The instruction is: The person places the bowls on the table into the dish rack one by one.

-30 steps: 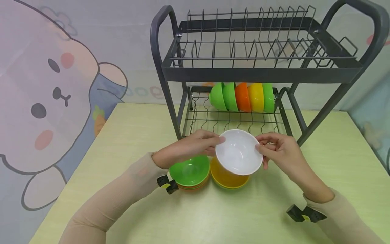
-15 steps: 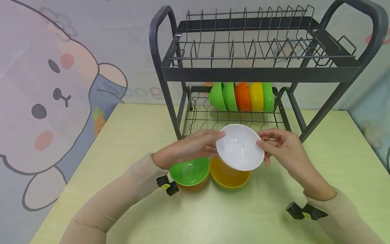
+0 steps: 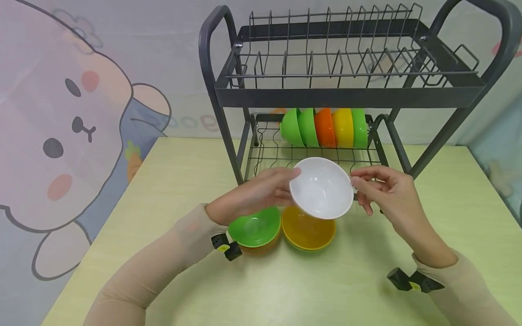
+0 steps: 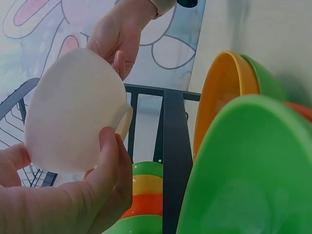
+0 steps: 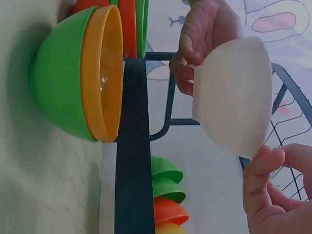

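A white bowl is held up in front of the dish rack, its inside facing the head camera. My left hand grips its left side, thumb over the rim and fingers underneath, around the foot ring in the left wrist view. At the opposite edge, the thumb and fingertips of my right hand pinch just the rim. Below the bowl, a yellow bowl sits nested in a green one on the table. Left of these stands a stack with a green bowl on top and orange below, under my left wrist.
The dark two-tier dish rack stands at the back of the table. On its lower tier a row of tilted bowls in green, orange and yellow leans together. Its wire upper tier overhangs them. A cartoon-printed cloth hangs behind.
The white bowl has risen slightly toward the rack. My right hand has shifted right and up, its thumb sliding from inside the bowl to the rim's edge. My left hand keeps its hold.
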The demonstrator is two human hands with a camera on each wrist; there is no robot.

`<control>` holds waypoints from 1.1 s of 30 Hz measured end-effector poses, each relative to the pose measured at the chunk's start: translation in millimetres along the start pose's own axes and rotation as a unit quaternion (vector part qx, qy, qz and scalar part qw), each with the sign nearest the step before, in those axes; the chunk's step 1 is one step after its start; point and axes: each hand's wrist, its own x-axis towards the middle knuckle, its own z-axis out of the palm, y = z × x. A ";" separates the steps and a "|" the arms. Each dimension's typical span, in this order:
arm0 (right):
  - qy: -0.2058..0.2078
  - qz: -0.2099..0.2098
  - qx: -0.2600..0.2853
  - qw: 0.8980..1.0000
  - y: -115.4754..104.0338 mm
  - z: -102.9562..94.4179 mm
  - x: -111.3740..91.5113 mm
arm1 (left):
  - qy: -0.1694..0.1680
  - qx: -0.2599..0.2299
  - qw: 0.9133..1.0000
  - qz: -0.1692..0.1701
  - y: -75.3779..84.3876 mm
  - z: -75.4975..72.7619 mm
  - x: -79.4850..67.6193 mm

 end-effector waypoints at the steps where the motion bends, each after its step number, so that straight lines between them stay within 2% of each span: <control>1: 0.007 -0.011 -0.003 1.000 0.0 -1.4 -0.5 | 0.006 0.000 1.000 -0.001 0.4 -0.5 -0.2; 6: 0.068 -0.059 -0.058 0.994 -1.1 -7.5 -4.0 | 0.035 -0.017 0.999 0.001 1.9 -3.0 -1.0; 9: 0.106 -0.085 -0.068 0.988 -1.5 -10.4 -5.4 | 0.052 -0.026 0.998 0.005 2.3 -4.1 -1.0; 12: 0.133 -0.120 -0.047 0.983 -0.7 -13.3 -6.5 | 0.067 -0.022 0.997 0.010 2.3 -5.5 -1.3; 14: 0.148 -0.151 -0.009 0.977 0.9 -14.7 -6.4 | 0.075 -0.019 0.997 0.013 2.2 -6.5 -1.6; 17: 0.175 -0.200 0.047 0.963 3.0 -16.2 -5.8 | 0.089 -0.012 0.996 0.013 2.6 -7.7 -2.2; 19: 0.196 -0.231 0.064 0.951 4.1 -16.6 -5.1 | 0.100 -0.010 0.995 0.013 3.2 -8.3 -2.3; 22: 0.246 -0.257 0.013 0.935 4.2 -16.6 -4.7 | 0.120 -0.009 0.993 0.015 3.8 -9.1 -1.8; 26: 0.307 -0.276 -0.037 0.910 3.3 -16.3 -3.3 | 0.146 -0.006 0.989 0.026 4.5 -9.9 0.5; 30: 0.346 -0.283 -0.006 0.894 -1.6 -16.0 -1.8 | 0.169 0.005 0.985 0.039 5.3 -10.4 3.9; 33: 0.374 -0.268 -0.006 0.888 -3.9 -18.8 -0.2 | 0.184 0.010 0.982 0.045 6.0 -10.4 6.1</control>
